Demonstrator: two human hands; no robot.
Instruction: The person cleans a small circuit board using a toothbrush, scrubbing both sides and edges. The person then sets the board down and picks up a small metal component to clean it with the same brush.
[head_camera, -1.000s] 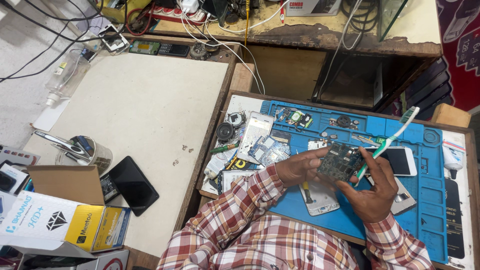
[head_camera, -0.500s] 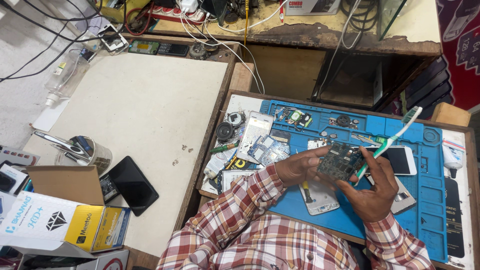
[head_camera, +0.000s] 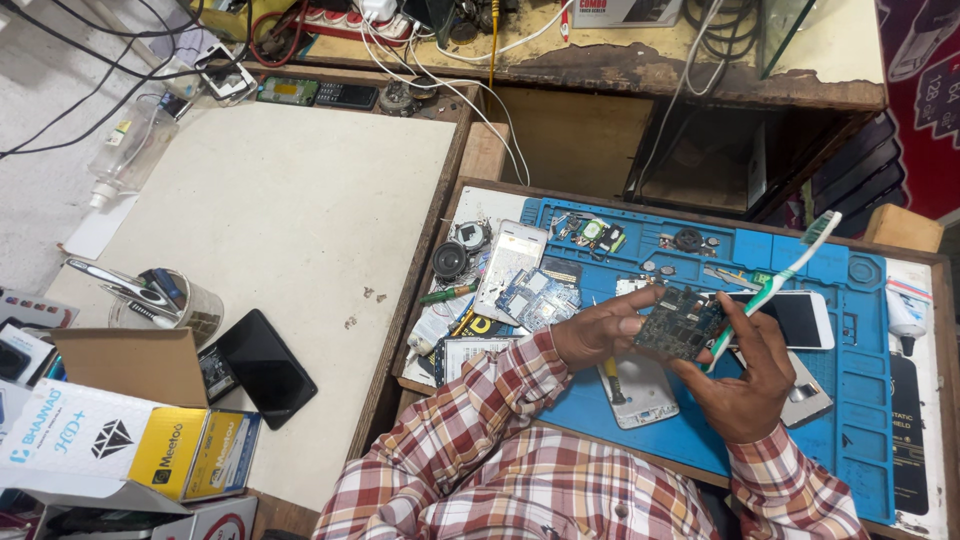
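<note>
My left hand (head_camera: 600, 333) holds a small dark circuit board (head_camera: 683, 324) above the blue work mat (head_camera: 858, 370). In my right hand (head_camera: 745, 382) is a green and white toothbrush (head_camera: 782, 281), its handle slanting up to the right and its lower end against the board. Both arms wear red and white plaid sleeves. Under my hands lie an opened phone body (head_camera: 640, 390) and a white phone (head_camera: 798, 318) with a dark screen.
Small parts, another circuit board (head_camera: 535, 296) and a green screwdriver (head_camera: 448, 294) lie at the mat's left. A black phone (head_camera: 262, 366), a tool cup (head_camera: 160, 300) and cardboard boxes (head_camera: 120, 430) occupy the beige table on the left. Cables hang over the back shelf.
</note>
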